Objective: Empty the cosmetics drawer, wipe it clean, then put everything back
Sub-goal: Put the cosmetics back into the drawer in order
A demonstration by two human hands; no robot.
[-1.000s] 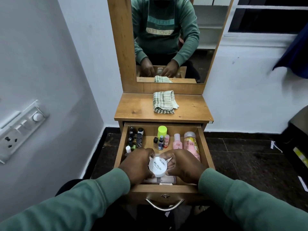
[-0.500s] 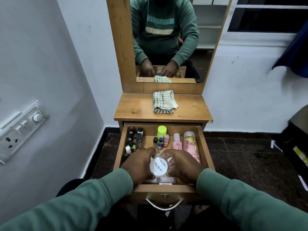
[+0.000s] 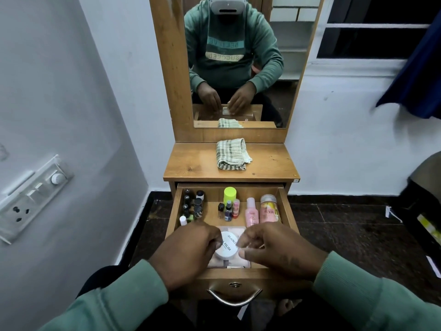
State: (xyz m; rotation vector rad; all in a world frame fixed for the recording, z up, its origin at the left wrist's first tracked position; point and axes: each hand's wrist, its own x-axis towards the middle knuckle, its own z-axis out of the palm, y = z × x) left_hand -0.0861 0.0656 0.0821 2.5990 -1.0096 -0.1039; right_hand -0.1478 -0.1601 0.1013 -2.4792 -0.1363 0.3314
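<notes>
Many bottles, one jar in drawer

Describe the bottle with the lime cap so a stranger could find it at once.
Find the wooden dressing table below the mirror and look into its open drawer. Against the drawer's back wall, near the middle, stands the bottle, behind three tiny bottles. Its broad lime cap sets it apart: the bottles to the left have dark caps, those to the right are pink.
</notes>
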